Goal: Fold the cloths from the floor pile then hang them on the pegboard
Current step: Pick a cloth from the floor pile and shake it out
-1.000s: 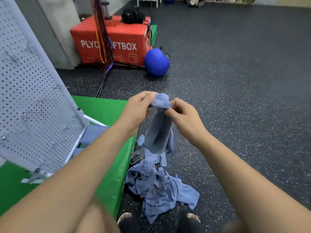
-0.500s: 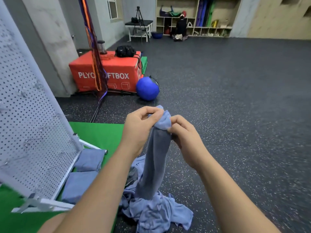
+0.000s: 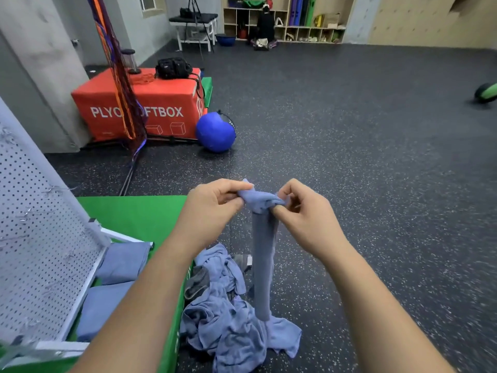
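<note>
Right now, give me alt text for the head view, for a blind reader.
The left hand and right hand pinch the top of a blue cloth that hangs bunched over a pile of blue cloths on the dark floor. At left a white pegboard stands on a green mat, with two folded cloths at its foot.

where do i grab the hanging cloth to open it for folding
Probably the bunched top edge. The cloth hangs as a narrow rope from both pinches, so hold it with the left hand and work the right hand rightward along that edge to a corner.
</note>
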